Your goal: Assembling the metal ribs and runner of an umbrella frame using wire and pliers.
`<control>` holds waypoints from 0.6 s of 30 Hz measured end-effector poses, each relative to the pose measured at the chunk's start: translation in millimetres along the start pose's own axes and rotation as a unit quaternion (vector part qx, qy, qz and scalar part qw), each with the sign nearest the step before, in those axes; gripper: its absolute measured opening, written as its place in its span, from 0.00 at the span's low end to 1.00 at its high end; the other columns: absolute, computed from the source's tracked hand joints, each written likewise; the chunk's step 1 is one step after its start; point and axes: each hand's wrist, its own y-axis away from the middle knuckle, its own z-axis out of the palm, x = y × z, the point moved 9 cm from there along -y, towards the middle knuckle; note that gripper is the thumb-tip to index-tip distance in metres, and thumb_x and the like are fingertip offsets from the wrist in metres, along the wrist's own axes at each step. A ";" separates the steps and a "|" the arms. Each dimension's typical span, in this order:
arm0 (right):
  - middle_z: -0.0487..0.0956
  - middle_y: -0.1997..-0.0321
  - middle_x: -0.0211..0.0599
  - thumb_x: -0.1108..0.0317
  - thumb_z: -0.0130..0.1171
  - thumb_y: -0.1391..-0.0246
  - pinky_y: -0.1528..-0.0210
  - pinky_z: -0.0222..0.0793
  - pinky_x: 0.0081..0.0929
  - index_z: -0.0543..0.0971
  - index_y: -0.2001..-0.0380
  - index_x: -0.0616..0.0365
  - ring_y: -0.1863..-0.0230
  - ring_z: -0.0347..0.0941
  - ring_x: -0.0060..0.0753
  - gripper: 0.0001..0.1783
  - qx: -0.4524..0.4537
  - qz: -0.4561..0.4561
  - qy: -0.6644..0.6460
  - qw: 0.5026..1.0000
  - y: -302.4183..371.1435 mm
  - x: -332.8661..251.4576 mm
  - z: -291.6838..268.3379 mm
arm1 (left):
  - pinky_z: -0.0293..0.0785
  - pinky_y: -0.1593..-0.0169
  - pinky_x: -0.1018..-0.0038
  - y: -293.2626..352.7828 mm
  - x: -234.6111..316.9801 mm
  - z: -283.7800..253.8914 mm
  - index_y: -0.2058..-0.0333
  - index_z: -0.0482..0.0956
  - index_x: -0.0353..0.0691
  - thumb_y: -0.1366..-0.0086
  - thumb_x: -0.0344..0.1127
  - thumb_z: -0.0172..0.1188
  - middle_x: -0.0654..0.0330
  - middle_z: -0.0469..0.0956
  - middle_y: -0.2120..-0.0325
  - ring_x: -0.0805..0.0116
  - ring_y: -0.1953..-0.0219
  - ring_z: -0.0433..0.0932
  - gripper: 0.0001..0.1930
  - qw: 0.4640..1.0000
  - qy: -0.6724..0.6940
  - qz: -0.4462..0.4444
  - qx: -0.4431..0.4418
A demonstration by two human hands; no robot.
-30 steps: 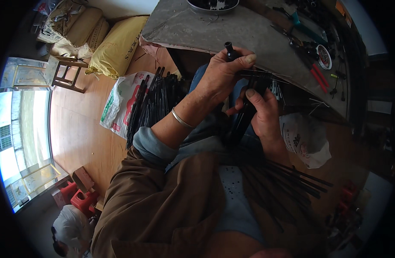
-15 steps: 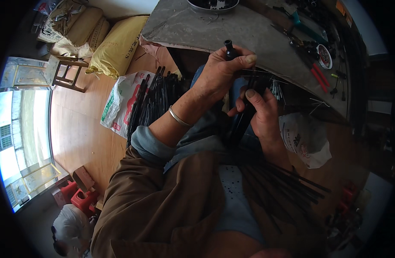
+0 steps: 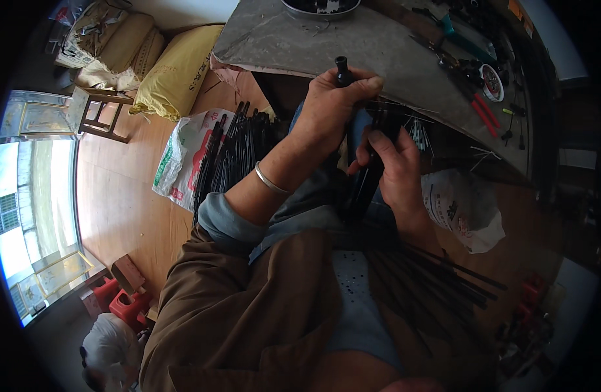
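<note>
My left hand is closed around a black handle with a flared, knob-like end that sticks up above the fingers. Lower and to its right, my right hand grips a dark, long black piece, thumb on top; its exact kind is too dark to tell. Both hands are close together over my lap, beside the bench edge. Where the two held things come near each other, shadow hides the detail. Several thin black rods lie fanned out beneath my right forearm.
A grey workbench carries a round pan, red-handled pliers, a small bowl and a teal box. Black rods lean on a printed sack. A white bag stands right; another person is lower left.
My left hand and the black handle have shifted slightly left and up. My right hand has moved a little the same way, keeping its grip. The view itself has shifted slightly.
</note>
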 end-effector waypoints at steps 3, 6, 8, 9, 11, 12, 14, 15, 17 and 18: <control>0.73 0.72 0.32 0.66 0.54 0.40 0.75 0.75 0.29 0.73 0.60 0.62 0.74 0.69 0.23 0.11 0.004 0.002 -0.010 1.000 0.7 1.0 0.0 | 0.74 0.60 0.76 -5.8 -2.9 0.8 0.62 0.79 0.36 0.38 0.32 0.61 0.62 0.78 0.71 0.73 0.67 0.77 0.08 0.997 -0.034 -0.042 -0.050; 0.73 0.72 0.32 0.65 0.55 0.41 0.75 0.74 0.29 0.74 0.62 0.62 0.74 0.69 0.23 0.10 0.014 0.004 -0.005 1.000 1.6 0.6 -1.0 | 0.73 0.60 0.77 -11.2 -0.9 1.5 0.61 0.79 0.36 0.38 0.35 0.62 0.63 0.78 0.71 0.74 0.66 0.77 0.10 0.989 -0.107 -0.051 -0.087; 0.73 0.72 0.31 0.65 0.55 0.41 0.75 0.74 0.28 0.74 0.62 0.62 0.74 0.69 0.23 0.10 0.015 0.007 0.001 1.000 1.6 1.0 -1.8 | 0.72 0.61 0.78 -13.4 -1.1 5.4 0.61 0.79 0.37 0.37 0.37 0.62 0.64 0.79 0.70 0.75 0.66 0.77 0.11 0.971 -0.180 -0.060 -0.147; 0.73 0.71 0.32 0.65 0.55 0.41 0.74 0.73 0.28 0.74 0.62 0.62 0.74 0.69 0.23 0.10 0.017 0.012 -0.004 1.000 1.8 2.7 -3.4 | 0.72 0.61 0.78 -13.3 -1.6 5.2 0.61 0.79 0.37 0.37 0.37 0.62 0.64 0.79 0.70 0.75 0.66 0.77 0.11 0.971 -0.180 -0.059 -0.147; 0.73 0.71 0.32 0.65 0.56 0.41 0.74 0.72 0.28 0.74 0.62 0.62 0.74 0.69 0.24 0.10 0.019 0.016 -0.009 1.000 2.1 3.5 -4.6 | 0.72 0.62 0.78 -13.2 -4.4 4.8 0.61 0.80 0.37 0.37 0.38 0.62 0.64 0.79 0.70 0.75 0.66 0.77 0.11 0.977 -0.151 -0.056 -0.143; 0.73 0.70 0.32 0.65 0.56 0.42 0.74 0.71 0.28 0.74 0.61 0.62 0.74 0.68 0.24 0.11 0.020 0.014 -0.019 1.000 2.3 2.6 -4.5 | 0.72 0.62 0.78 -13.4 -7.6 4.2 0.61 0.80 0.37 0.37 0.38 0.62 0.64 0.79 0.70 0.75 0.66 0.77 0.11 0.977 -0.151 -0.056 -0.143; 0.73 0.69 0.33 0.65 0.56 0.42 0.74 0.70 0.28 0.74 0.61 0.61 0.74 0.68 0.24 0.11 0.022 0.014 -0.029 0.999 1.6 2.1 -4.4 | 0.72 0.62 0.76 -14.3 -10.6 2.3 0.61 0.80 0.37 0.37 0.38 0.62 0.63 0.80 0.69 0.75 0.67 0.77 0.11 0.985 -0.102 -0.055 -0.126; 0.73 0.69 0.34 0.67 0.56 0.42 0.75 0.70 0.27 0.74 0.61 0.63 0.75 0.69 0.24 0.10 0.022 0.013 -0.034 0.999 0.5 1.7 -3.9 | 0.72 0.62 0.76 -13.0 -10.8 2.9 0.61 0.80 0.37 0.37 0.38 0.62 0.63 0.80 0.69 0.75 0.67 0.77 0.11 0.985 -0.101 -0.056 -0.125; 0.73 0.69 0.35 0.69 0.56 0.41 0.77 0.70 0.26 0.73 0.61 0.64 0.75 0.69 0.24 0.10 0.023 0.012 -0.039 0.999 -1.0 2.3 -4.2 | 0.72 0.62 0.76 -9.0 -11.7 -0.1 0.62 0.80 0.37 0.37 0.38 0.62 0.62 0.80 0.69 0.74 0.67 0.77 0.11 0.991 -0.058 -0.075 -0.096; 0.73 0.69 0.35 0.69 0.56 0.41 0.77 0.70 0.26 0.74 0.60 0.64 0.75 0.69 0.24 0.10 0.023 0.014 -0.046 0.999 -1.5 4.5 -4.5 | 0.72 0.62 0.76 -8.2 -11.7 -0.3 0.62 0.80 0.37 0.37 0.38 0.62 0.62 0.80 0.69 0.74 0.67 0.77 0.11 0.991 -0.057 -0.076 -0.097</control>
